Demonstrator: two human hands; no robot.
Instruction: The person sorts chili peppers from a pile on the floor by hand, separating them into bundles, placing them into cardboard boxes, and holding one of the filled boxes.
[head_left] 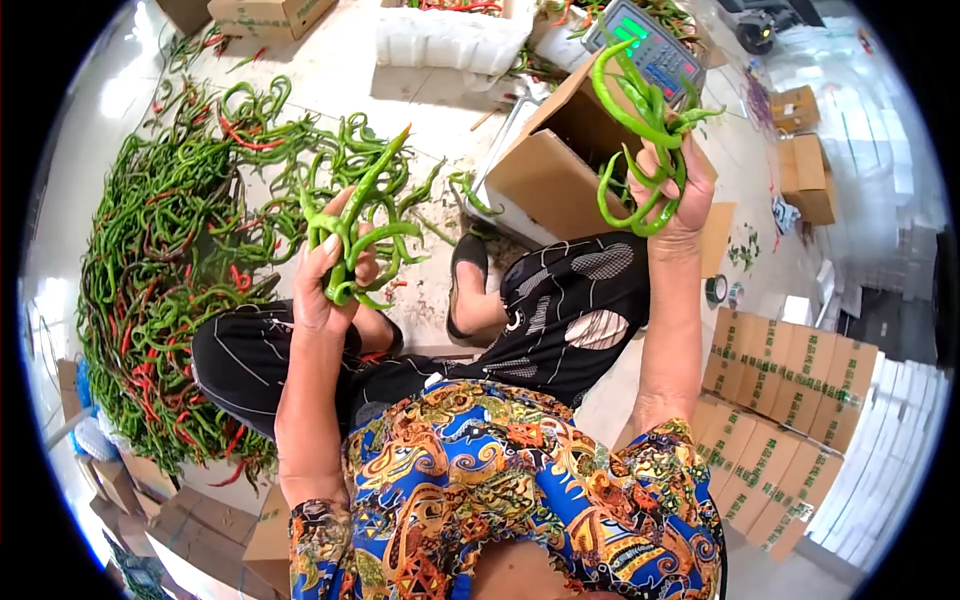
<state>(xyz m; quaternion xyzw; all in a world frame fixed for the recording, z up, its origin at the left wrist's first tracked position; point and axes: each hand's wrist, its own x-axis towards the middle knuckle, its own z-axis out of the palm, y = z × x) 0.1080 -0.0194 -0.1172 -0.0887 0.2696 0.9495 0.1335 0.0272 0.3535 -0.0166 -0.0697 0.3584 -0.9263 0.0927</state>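
My left hand (335, 275) is closed around a small bunch of green chili peppers (362, 200), one of them with a reddish tip. It is raised over my knee, near the edge of a large pile of long green and red chili peppers (150, 270) on the floor. My right hand (680, 195) grips another bunch of curly green chili peppers (640, 110), held up at the right. Just beside that bunch stands an open cardboard box (545, 180); peppers show dimly inside, and the box rests on a pale platform.
A digital scale display (645, 50) with green digits is behind the box. At the top stands a white foam box (450, 45) with red peppers. Flattened cartons (790, 370) are stacked at the right, and tape rolls (716, 289) lie near them. More cardboard boxes (200, 530) sit lower left.
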